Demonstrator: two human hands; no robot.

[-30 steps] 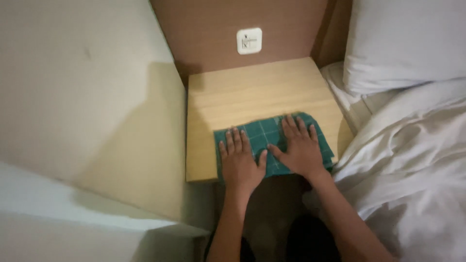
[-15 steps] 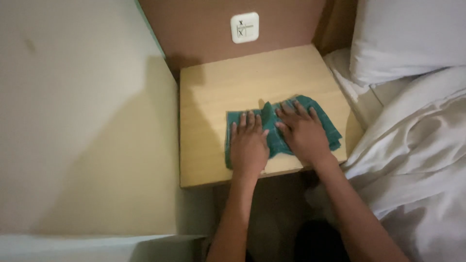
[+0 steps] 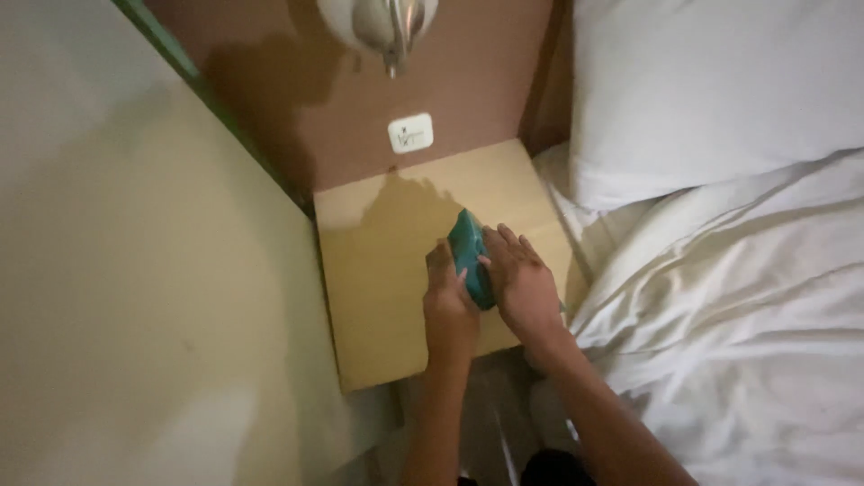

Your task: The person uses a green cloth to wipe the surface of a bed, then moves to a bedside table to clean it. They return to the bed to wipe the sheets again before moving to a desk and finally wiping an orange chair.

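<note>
Both hands bunching a teal cloth on the nightstand

Left hand [image 3: 450,310] and right hand [image 3: 520,290] press the cloth [image 3: 471,256] between them, fingers loosely curled around it, near the nightstand's [image 3: 378,288] right edge.

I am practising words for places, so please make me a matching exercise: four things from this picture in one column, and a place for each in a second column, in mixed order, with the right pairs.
Things:
1. green cloth
2. wall socket
3. white pillow
4. wooden bedside table

Places:
A. on the brown panel above the table
B. between the left hand and the right hand
C. at the head of the bed, upper right
D. between the pale wall and the bed

Pairs: 1-B, 2-A, 3-C, 4-D
</note>
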